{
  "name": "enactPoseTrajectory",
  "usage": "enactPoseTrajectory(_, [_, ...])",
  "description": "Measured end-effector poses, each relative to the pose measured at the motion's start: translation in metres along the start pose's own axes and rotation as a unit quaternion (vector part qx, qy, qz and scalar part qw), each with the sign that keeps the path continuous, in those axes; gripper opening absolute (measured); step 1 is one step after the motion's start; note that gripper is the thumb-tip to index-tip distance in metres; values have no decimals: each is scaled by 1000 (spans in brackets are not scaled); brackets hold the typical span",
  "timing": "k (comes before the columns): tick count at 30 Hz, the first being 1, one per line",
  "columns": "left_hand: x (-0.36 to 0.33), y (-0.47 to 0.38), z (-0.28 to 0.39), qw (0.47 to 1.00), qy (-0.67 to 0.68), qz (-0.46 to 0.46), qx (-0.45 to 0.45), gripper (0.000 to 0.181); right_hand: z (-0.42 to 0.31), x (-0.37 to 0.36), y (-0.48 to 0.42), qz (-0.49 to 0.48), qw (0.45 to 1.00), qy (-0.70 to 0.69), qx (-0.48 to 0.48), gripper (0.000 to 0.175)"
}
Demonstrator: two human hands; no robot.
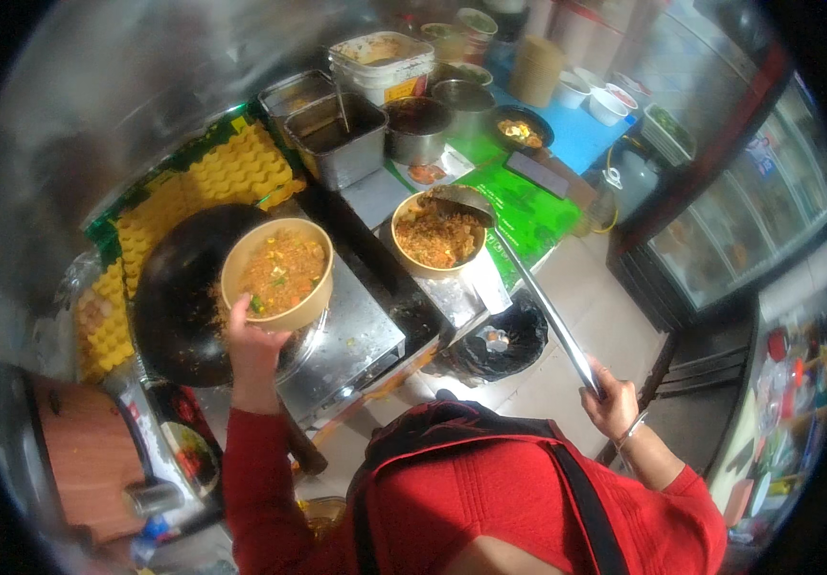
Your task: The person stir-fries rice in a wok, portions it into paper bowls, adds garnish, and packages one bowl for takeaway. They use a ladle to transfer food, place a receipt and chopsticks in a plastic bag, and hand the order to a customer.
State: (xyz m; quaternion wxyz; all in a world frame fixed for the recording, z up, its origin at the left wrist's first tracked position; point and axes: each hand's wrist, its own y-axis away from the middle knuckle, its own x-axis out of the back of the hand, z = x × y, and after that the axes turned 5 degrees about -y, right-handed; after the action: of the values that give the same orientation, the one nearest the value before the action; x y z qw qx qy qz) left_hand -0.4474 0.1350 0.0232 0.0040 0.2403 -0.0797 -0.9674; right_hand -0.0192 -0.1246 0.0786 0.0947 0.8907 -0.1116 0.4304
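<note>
My left hand (252, 352) grips a paper bowl of fried rice (280, 277) from below and holds it above the near side of a black wok (176, 287). The wok, with rice grains stuck inside, sits on a steel stove (356, 323). In my right hand (609, 401) is the long handle of a steel ladle (543, 295). The ladle's bowl lies over the far right rim of a second paper bowl of fried rice (436, 241), which stands on the counter right of the stove. Whether the ladle holds food cannot be told.
Steel containers (338, 147), a pot of dark sauce (417, 129) and a white plastic tub (381, 65) stand at the back. A phone (536, 175) lies on a green sheet (510, 215) near a black bowl (521, 129). A lined bin (500, 345) is on the floor; a glass-door fridge (744, 194) stands right.
</note>
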Motion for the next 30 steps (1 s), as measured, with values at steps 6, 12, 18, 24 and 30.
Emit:
enactPoseTrajectory(6, [19,24,17,999,33,14,7,53,-1,-6,3,-3,1000,7,7,53])
enactPoseTrajectory(12, [47,37,31,995,67,75,6,53,2,-8,11,11,999,42,-25,53])
enactPoseTrajectory(18, [93,52,44,978,128,163,-23,48,6,-21,11,50,996,71,25,54])
enactPoseTrajectory(24, [125,70,46,976,145,162,-18,45,0,-28,13,87,996,20,0,48])
enactPoseTrajectory(30, [143,92,48,979,114,127,-109,48,-61,-32,0,-90,917,-374,-102,50])
